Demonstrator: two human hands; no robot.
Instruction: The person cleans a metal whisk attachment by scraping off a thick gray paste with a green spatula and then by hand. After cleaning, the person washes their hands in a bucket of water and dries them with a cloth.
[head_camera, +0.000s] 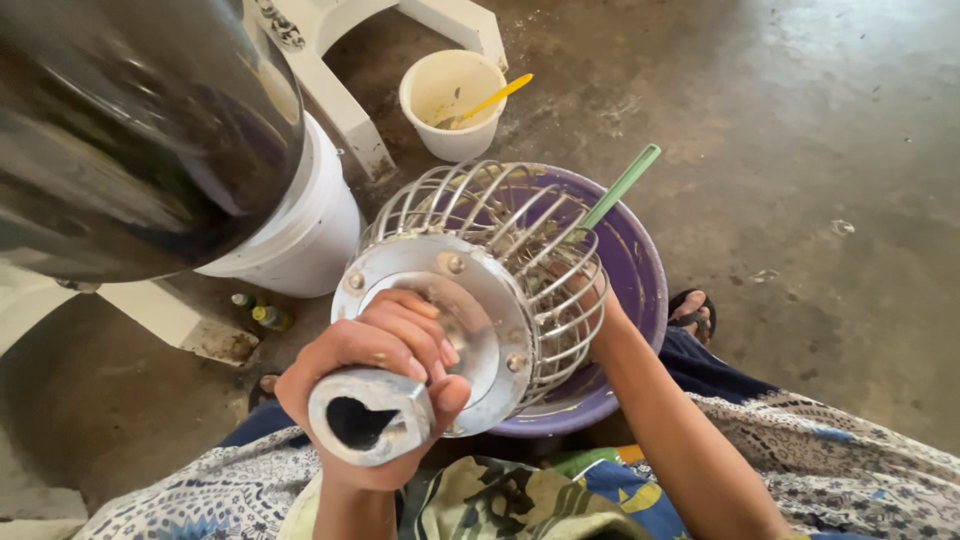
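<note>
Above the purple basin (640, 262), wire whisk cage (500, 260), shaft clenched in left-hand grip (375, 385).

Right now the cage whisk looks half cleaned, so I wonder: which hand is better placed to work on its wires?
The right hand, probably. It is already at the wire cage, over the purple basin. The left hand is wrapped around the whisk's hollow shaft, carrying its weight.

Bare forearms, patterned blue-white garment (800, 450), sandal (692, 312)
</note>
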